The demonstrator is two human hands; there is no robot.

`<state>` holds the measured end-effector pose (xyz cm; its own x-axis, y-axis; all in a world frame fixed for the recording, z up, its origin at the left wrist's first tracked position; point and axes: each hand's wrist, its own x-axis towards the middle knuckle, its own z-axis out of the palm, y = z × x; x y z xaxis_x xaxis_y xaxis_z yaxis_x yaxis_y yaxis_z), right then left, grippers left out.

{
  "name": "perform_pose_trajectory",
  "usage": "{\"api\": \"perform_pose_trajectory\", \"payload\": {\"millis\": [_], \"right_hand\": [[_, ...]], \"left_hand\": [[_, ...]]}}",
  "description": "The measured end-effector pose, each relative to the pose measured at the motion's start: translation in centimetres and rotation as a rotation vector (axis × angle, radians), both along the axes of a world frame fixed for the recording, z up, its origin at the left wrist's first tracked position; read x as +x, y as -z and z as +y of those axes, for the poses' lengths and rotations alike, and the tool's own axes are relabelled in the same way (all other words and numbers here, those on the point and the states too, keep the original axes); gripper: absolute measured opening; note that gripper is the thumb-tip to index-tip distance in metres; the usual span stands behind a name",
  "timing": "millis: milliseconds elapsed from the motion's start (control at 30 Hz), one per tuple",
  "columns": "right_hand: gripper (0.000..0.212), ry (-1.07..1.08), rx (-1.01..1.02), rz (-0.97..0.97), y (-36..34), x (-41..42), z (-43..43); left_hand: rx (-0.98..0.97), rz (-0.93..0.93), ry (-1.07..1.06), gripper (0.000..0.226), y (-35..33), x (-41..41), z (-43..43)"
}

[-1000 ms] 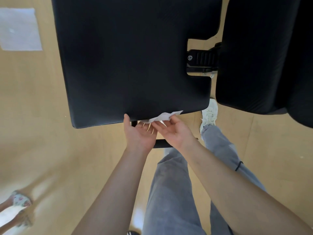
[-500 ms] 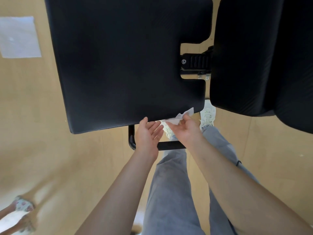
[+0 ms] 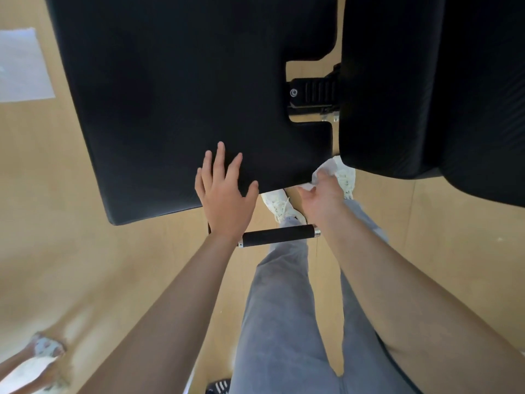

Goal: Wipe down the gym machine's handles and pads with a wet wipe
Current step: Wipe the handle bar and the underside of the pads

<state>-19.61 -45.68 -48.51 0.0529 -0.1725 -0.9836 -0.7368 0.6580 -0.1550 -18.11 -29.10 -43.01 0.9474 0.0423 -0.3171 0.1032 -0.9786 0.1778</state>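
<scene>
A large black seat pad fills the upper middle of the head view, with a second black pad to its right. My left hand lies flat with spread fingers on the seat pad's near edge. My right hand pinches a white wet wipe at the pad's near right corner. A black foam handle on a metal bar runs below the pad, between my wrists.
A black adjustment bracket joins the two pads. The floor is light wood, with a pale sheet at the far left. My grey trousers and white shoes are below. Another person's foot shows at the lower left.
My left hand has let go of the wipe and moved up onto the pad, fingers spread. My right hand has carried the wipe right toward the pad's corner. The foam handle has come into view.
</scene>
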Motion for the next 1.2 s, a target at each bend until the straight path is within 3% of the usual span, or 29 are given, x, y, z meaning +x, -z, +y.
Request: {"api": "perform_pose_trajectory", "payload": {"millis": [33,67,167,300,467,667,933,1067,1200], "right_hand": [[0.061,-0.018,-0.127,0.021,-0.4,0.2,0.1],[0.053,-0.079,-0.257,-0.024,-0.5,0.5,0.2],[0.058,-0.487,-0.53,-0.276,-0.2,0.3,1.1],[0.061,-1.007,-0.679,-0.372,0.6,-0.5,1.8],[0.07,-1.329,-0.712,-0.737,0.7,0.6,2.5],[0.068,-1.821,-0.83,-1.132,2.0,2.2,2.9],[0.07,-1.88,-0.84,-1.224,1.6,10.8,2.7],[0.083,-1.814,-0.846,-1.04,0.7,16.8,2.3],[0.082,-1.821,-0.858,-0.941,0.1,15.8,2.8]], "left_hand": [[0.03,0.0,0.027,0.062,0.2,-0.2,0.1],[0.048,-0.001,0.048,0.066,0.3,-0.3,0.2],[0.06,-0.004,0.067,0.069,0.4,-0.5,0.3],[0.066,-0.024,0.086,0.065,0.2,-0.1,0.7],[0.153,-0.061,0.084,0.068,-0.1,0.7,1.8],[0.191,-0.027,-0.058,0.094,-0.7,2.9,2.9],[0.188,-0.003,-0.124,0.103,-0.4,3.7,2.0],[0.19,0.011,-0.152,0.104,-0.4,4.0,1.8],[0.212,0.022,-0.17,0.104,-0.5,4.3,1.5]]}}
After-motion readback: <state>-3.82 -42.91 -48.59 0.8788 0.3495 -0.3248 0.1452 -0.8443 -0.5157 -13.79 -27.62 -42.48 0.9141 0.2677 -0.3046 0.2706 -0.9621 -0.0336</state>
